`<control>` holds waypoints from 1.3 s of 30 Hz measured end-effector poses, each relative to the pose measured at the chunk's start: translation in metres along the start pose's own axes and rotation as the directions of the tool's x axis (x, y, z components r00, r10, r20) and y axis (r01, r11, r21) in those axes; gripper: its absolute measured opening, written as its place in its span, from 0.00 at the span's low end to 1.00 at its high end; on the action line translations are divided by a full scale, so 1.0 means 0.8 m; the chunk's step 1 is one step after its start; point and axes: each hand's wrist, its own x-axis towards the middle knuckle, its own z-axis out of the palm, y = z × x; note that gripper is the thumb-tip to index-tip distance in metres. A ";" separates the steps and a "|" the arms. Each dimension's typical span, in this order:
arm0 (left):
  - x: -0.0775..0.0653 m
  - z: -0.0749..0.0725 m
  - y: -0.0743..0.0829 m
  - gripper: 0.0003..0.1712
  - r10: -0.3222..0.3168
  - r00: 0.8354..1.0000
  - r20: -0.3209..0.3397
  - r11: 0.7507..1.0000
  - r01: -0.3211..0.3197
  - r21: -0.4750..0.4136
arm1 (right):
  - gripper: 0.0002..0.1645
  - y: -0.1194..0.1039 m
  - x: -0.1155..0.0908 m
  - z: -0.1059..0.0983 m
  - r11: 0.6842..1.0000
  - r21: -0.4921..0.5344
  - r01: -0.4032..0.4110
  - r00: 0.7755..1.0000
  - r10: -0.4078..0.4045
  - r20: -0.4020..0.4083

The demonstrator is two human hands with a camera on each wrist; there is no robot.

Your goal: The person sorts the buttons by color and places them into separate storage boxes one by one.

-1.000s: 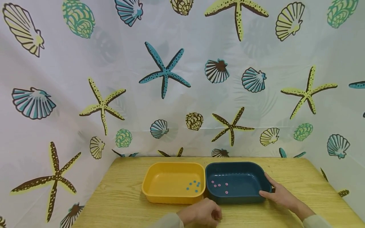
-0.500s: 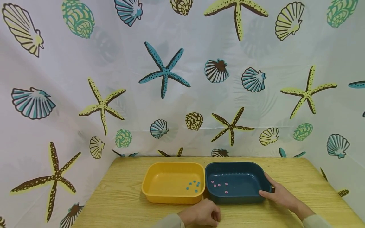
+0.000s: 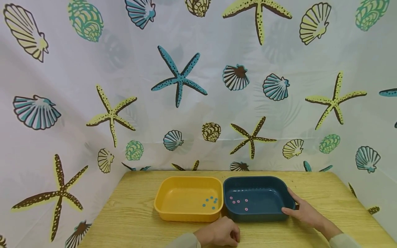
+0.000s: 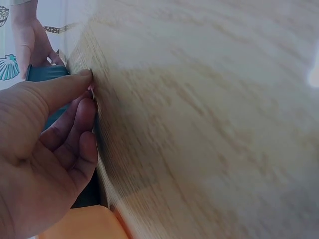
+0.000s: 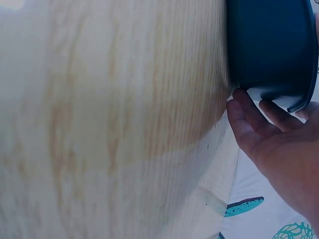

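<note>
My left hand [image 3: 221, 231] is down on the table in front of the two trays, fingers curled. In the left wrist view its thumb and forefinger meet close to the wood, with a tiny speck of pink between the tips; most of that small bead is hidden. My right hand [image 3: 305, 212] grips the right end of the dark blue tray [image 3: 260, 217], thumb over the rim and fingers along the outer wall [image 5: 271, 55]. Several small pink ring-shaped beads [image 3: 238, 201] lie in its left part. Several blue ones [image 3: 207, 199] lie in the yellow tray [image 3: 189, 217], towards its right side.
The trays stand side by side, edges close together, on a wood-grain table [image 3: 130, 213]. A white cloth [image 3: 198, 113] printed with starfish and shells hangs behind the table and along both sides.
My left hand has shifted very slightly, its fingers staying curled at the same spot on the table. The right hand, trays and beads stay as they were.
</note>
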 end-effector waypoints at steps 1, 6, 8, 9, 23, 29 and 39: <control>0.000 0.000 0.000 0.03 -0.002 1.000 0.001 1.000 0.002 -0.002 | 0.56 0.000 0.000 0.000 1.000 0.000 0.001 1.000 -0.001 -0.002; 0.000 0.001 0.000 0.03 -0.022 1.000 0.016 0.999 0.023 -0.041 | 0.56 0.001 0.000 0.000 1.000 -0.009 0.000 1.000 0.000 -0.005; 0.000 0.001 0.000 0.04 -0.030 0.999 0.021 0.998 0.032 -0.055 | 0.56 0.002 0.001 0.000 1.000 -0.015 0.001 1.000 -0.001 -0.005; 0.000 0.002 0.000 0.04 -0.032 0.999 0.021 0.998 0.033 -0.055 | 0.56 0.002 0.001 0.000 1.000 -0.018 0.002 1.000 -0.002 -0.005; -0.003 0.002 0.001 0.07 -0.055 0.998 0.014 0.991 0.056 -0.119 | 0.55 -0.001 -0.001 0.000 1.000 -0.006 0.003 1.000 -0.003 -0.007; -0.005 -0.002 -0.001 0.06 -0.045 0.999 -0.031 0.988 0.040 -0.147 | 0.55 -0.004 -0.001 -0.001 1.000 -0.011 -0.001 1.000 0.001 -0.005; -0.008 -0.018 0.000 0.03 -0.070 0.997 -0.043 0.974 0.059 -0.221 | 0.56 -0.001 0.000 -0.001 1.000 0.001 -0.010 1.000 0.010 -0.004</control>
